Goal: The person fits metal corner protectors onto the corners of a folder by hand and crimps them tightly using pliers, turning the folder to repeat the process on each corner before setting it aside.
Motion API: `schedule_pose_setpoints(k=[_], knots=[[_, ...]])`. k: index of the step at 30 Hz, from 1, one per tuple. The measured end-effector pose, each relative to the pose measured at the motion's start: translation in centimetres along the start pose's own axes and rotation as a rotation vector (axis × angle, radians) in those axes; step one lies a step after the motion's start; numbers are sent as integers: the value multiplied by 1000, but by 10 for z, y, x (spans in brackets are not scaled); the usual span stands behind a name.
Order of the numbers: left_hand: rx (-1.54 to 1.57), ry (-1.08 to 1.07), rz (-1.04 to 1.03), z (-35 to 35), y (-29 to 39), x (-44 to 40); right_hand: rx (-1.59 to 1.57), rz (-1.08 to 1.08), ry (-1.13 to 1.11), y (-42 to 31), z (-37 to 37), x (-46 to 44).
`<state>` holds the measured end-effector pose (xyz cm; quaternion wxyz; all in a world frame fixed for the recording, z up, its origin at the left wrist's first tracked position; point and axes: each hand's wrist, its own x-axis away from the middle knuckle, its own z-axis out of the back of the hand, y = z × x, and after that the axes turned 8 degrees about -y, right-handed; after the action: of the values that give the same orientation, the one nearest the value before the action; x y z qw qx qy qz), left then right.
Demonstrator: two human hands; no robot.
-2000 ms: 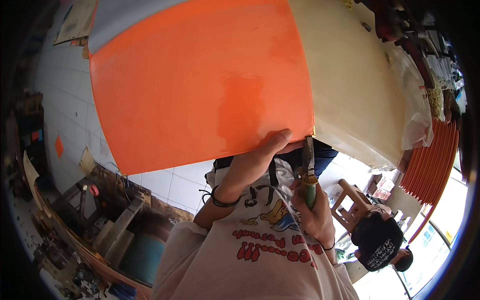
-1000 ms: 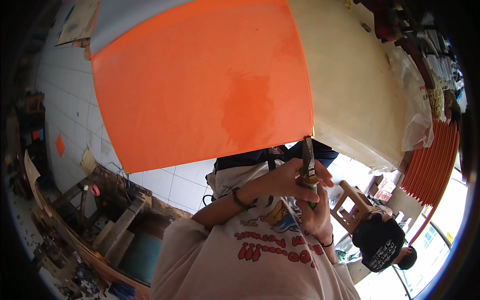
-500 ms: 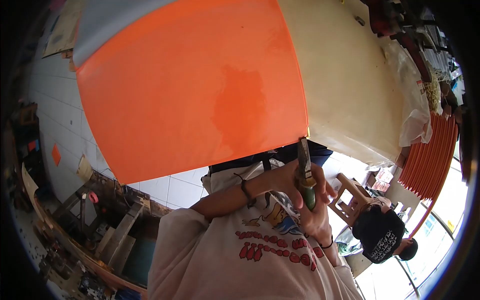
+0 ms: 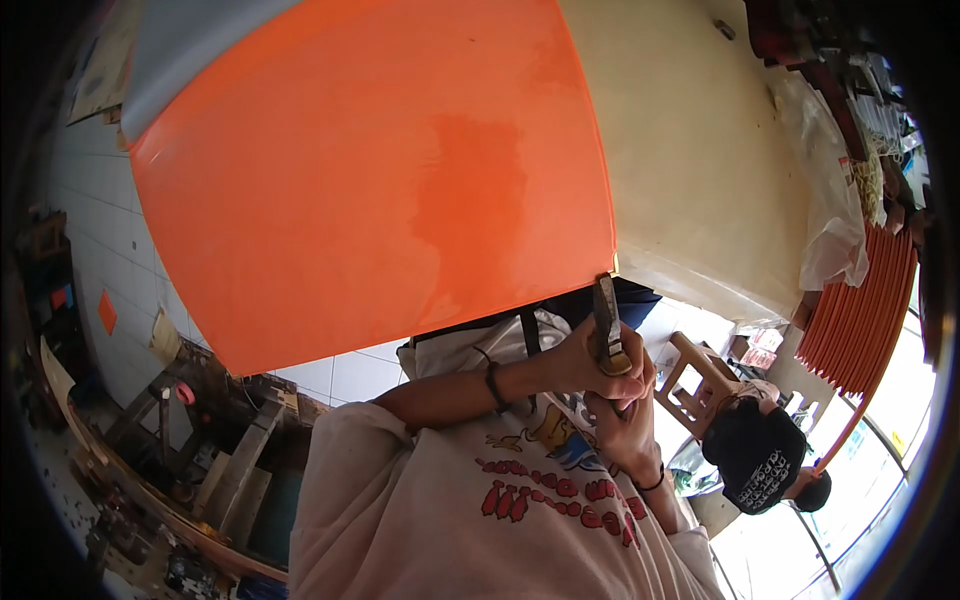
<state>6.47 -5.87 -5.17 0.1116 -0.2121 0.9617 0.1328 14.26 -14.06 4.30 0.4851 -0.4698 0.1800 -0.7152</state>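
Left hand [image 4: 590, 362]: fingers folded together, clamped on the metal-headed hand tool [image 4: 607, 325] just below its head. Right hand [image 4: 627, 432]: closed on the same tool below the left, its fingers partly hidden; the handle is covered between the two.

Change noted: half a second ago I had the left fingers loosely spread and a green handle showing; now they are wrapped tight. As I judge it, the tool is now under a two-handed grip, with neither hand steadying the sheet.

Tool tip: upright in my view, at the near right corner of the large, smooth orange sheet [image 4: 310, 210]. Whether it bites there I cannot tell.

Orange sheet: ahead of both hands, one darker, glossy patch [image 4: 468, 190] toward its middle. Grey sheet [image 4: 195, 60]: far left, adjoining. Cream-coloured broad surface [image 4: 700, 170]: right, beside the orange edge.

Outward right: crumpled clear plastic [image 4: 833, 200]; ribbed orange-red stack [image 4: 855, 310]; beige stool [image 4: 690, 375]; another person in black [image 4: 755, 460].

Outward left: white tiled floor [image 4: 95, 180].
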Motion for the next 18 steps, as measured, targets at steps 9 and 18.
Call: schedule_pose_setpoints(k=[9,18], knots=[[-123,12,7,0,5,0,-58,-78,-29,-6,-1,-1],[-517,231,-304,2,32,10,-376,-260,-263,-35,27,-3]])
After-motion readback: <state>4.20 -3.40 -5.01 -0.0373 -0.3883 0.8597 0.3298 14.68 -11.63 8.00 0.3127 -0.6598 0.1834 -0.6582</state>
